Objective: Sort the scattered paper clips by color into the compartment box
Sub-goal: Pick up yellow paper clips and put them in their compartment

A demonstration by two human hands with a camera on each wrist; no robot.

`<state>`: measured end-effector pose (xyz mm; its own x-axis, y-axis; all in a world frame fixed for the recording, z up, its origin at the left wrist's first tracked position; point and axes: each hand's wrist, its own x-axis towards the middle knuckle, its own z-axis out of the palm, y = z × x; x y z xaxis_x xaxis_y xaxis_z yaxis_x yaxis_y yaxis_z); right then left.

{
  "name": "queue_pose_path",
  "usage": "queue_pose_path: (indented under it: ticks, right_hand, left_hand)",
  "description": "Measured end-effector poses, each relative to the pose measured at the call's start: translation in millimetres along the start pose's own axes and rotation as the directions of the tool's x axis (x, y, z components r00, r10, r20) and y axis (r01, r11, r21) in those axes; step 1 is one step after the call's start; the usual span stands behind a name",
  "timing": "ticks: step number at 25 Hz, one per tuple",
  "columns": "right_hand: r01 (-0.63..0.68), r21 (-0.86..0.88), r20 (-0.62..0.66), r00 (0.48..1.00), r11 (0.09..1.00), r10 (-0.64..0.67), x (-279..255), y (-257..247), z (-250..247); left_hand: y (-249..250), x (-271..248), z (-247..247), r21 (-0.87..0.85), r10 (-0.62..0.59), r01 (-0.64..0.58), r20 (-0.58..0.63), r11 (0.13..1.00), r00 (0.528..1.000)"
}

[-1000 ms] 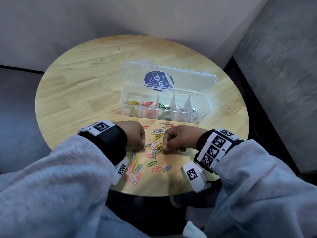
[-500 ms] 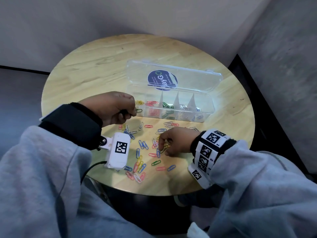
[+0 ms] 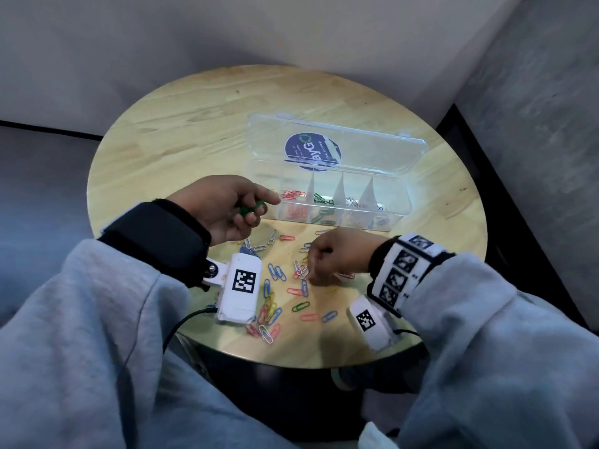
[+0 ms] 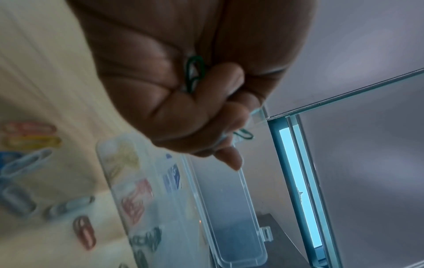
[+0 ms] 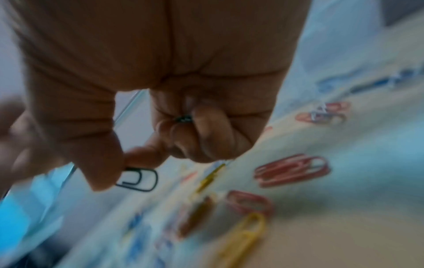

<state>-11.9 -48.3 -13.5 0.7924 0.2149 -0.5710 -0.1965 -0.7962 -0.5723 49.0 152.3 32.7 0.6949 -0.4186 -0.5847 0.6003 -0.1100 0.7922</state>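
Nearest the body, loose paper clips [image 3: 275,306] in blue, red, yellow, green and white lie scattered on the round wooden worktop [image 3: 168,150]. Just beyond, the right hand [image 3: 337,254] stays low over the pile; in the right wrist view its thumb and forefinger pinch a dark green clip [image 5: 140,179], and another small dark thing sits in the curled fingers, too blurred to name.

The left hand [image 3: 227,205], which a second ago lay knuckles-down among the clips, has lifted and travelled toward the left end of the compartment box [image 3: 343,218]. Its grip is closed round green clips [image 4: 193,76], with one more poking out past the fingertips.

Farther on, the clear box stands open, lid [image 3: 337,147] leaning back. Yellow, red and green clips already fill its left compartments in that order; pale ones lie further right, hard to make out.

So a green load appears to be on its way to its compartment, third from the left, not the nearer ones. Much of the pile is still unsorted.
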Motion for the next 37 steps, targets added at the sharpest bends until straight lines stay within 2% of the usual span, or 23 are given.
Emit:
queue_pose_path:
  ticks: [1, 2, 4, 6, 9, 12, 14, 15, 16, 18, 19, 20, 22, 26, 28, 30, 31, 33, 34, 36, 37]
  right_hand:
    - [-0.024, 0.263, 0.020, 1.000, 0.965, 0.020, -1, 2, -4]
    - [-0.048, 0.487, 0.037, 0.999, 0.872, 0.035, -1, 5, -9]
    - [-0.079, 0.715, 0.044, 0.997, 0.694, 0.068, -3, 10, -14]
    - [-0.090, 0.773, 0.054, 0.996, 0.628, 0.075, -7, 10, -14]
    - [-0.114, 0.792, 0.089, 0.993, 0.600, 0.072, -10, 9, -11]
    - [-0.152, 0.838, 0.133, 0.988, 0.524, 0.074, -10, 7, -7]
    - [-0.174, 0.817, 0.169, 0.984, 0.549, 0.060, -11, 4, -3]
    - [-0.179, 0.774, 0.187, 0.981, 0.607, 0.051, -11, 1, -1]
    - [-0.169, 0.692, 0.200, 0.979, 0.702, 0.039, -11, -2, 2]
    - [-0.080, 0.347, 0.202, 0.979, 0.934, 0.009, -9, -9, 7]
    - [-0.018, 0.119, 0.189, 0.982, 0.993, -0.004, -8, -13, 10]
    - [0.038, -0.081, 0.175, 0.984, 0.996, -0.023, -7, -17, 12]
    - [0.122, -0.320, 0.177, 0.982, 0.940, -0.067, -4, -24, 19]
    - [0.216, -0.532, 0.207, 0.971, 0.819, -0.121, 1, -30, 33]
    - [0.207, -0.557, 0.187, 0.975, 0.804, -0.121, 1, -30, 36]
    - [0.163, -0.472, 0.138, 0.984, 0.866, -0.110, 0, -27, 28]
    - [0.121, -0.375, 0.089, 0.992, 0.919, -0.095, -1, -24, 21]
    - [0.013, -0.001, -0.043, 0.999, 1.000, -0.013, -4, -12, -2]
    - [-0.032, 0.262, -0.095, 0.994, 0.965, 0.059, -7, -5, -15]
    - [-0.054, 0.689, -0.148, 0.966, 0.723, 0.213, -18, 10, -38]
    - [-0.027, 0.797, -0.161, 0.954, 0.604, 0.255, -25, 17, -49]
  left_hand:
    - [-2, 1, 3, -0.024, -0.024, 0.025, 0.028, 0.999, 0.999]
    - [-4, 2, 7, -0.053, -0.043, 0.046, 0.048, 0.998, 0.998]
    - [-7, 2, 12, -0.097, -0.060, 0.065, 0.057, 0.993, 0.997]
    - [-11, 3, 15, -0.130, -0.053, 0.057, 0.034, 0.990, 0.998]
    - [-13, 2, 14, -0.168, -0.025, 0.019, -0.036, 0.986, 0.999]
    - [-11, -1, 9, -0.171, 0.011, -0.023, -0.072, 0.985, 0.997]
    - [-8, -3, 6, -0.148, 0.036, -0.049, -0.089, 0.988, 0.995]
    - [-7, -4, 4, -0.130, 0.048, -0.061, -0.098, 0.990, 0.994]
    - [-5, -5, 2, -0.112, 0.058, -0.070, -0.104, 0.991, 0.993]
    - [-1, -7, -4, -0.088, 0.077, -0.087, -0.115, 0.992, 0.990]
    - [0, -8, -7, -0.087, 0.082, -0.093, -0.121, 0.992, 0.989]
    - [2, -10, -10, -0.088, 0.085, -0.097, -0.130, 0.991, 0.988]
    - [3, -11, -15, -0.090, 0.092, -0.107, -0.161, 0.990, 0.983]
    - [-2, -6, -15, -0.098, 0.095, -0.120, -0.231, 0.988, 0.968]
    - [-5, -3, -12, -0.097, 0.091, -0.116, -0.234, 0.988, 0.968]
    - [-7, 0, -7, -0.090, 0.079, -0.099, -0.203, 0.991, 0.976]
    - [-8, 1, -3, -0.085, 0.068, -0.084, -0.174, 0.993, 0.982]
    - [-11, 4, 8, -0.077, 0.050, -0.058, -0.106, 0.995, 0.993]
    - [-11, 5, 15, -0.077, 0.049, -0.054, -0.071, 0.996, 0.996]
    - [-9, 7, 27, -0.098, 0.054, -0.054, 0.005, 0.994, 0.999]
    - [-7, 8, 31, -0.124, 0.060, -0.054, 0.045, 0.991, 0.997]
